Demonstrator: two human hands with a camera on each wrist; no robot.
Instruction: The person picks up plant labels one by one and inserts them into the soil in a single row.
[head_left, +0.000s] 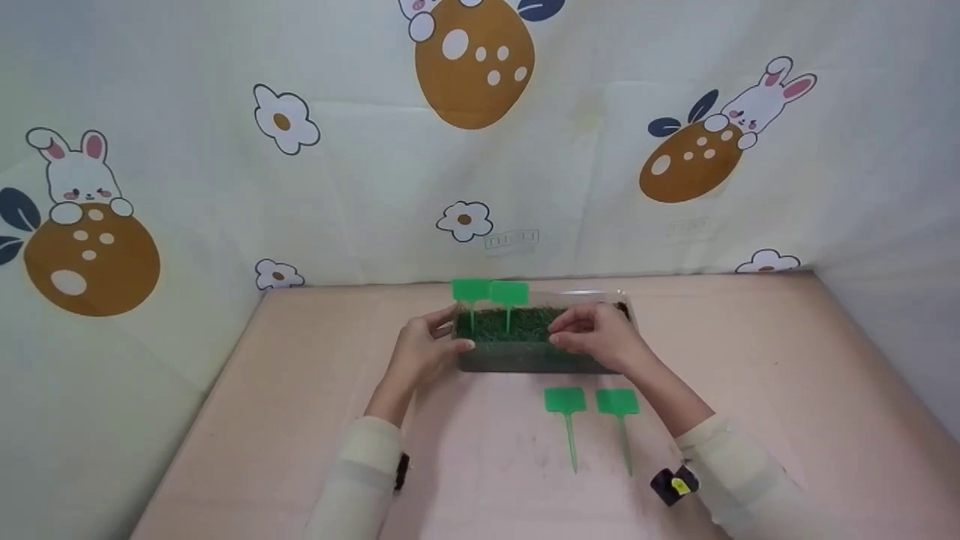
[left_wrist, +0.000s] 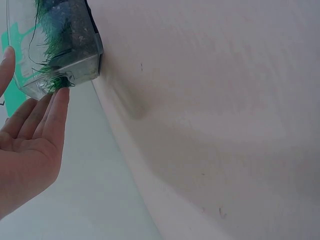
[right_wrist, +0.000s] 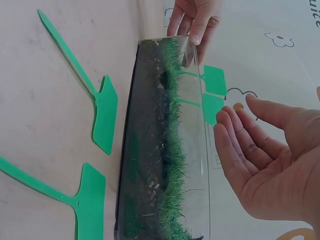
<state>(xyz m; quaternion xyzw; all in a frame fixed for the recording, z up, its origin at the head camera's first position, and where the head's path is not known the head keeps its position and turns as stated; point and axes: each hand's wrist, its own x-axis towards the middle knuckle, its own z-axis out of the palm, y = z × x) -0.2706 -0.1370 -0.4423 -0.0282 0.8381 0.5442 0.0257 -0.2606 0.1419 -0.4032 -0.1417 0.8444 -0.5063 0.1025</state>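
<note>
A clear plastic planter box (head_left: 536, 359) with dark soil and green grass (head_left: 534, 321) stands on the table. Two green plant labels, a left one (head_left: 471, 289) and one beside it (head_left: 510, 293), stand upright in the grass toward the left end. That end is held by my left hand (head_left: 421, 351), thumb at the front rim and fingers behind. Over the right half of the grass is my right hand (head_left: 602, 337); the right wrist view shows its fingers loosely bent, holding nothing. Two more green plant labels (head_left: 564, 400) (right_wrist: 90, 200) lie in front of the box.
The pinkish table (head_left: 300, 420) ends at the back against a cloth (head_left: 360, 180) printed with rabbits and flowers. Cloth also hangs along both sides. The box stands near the table's back edge.
</note>
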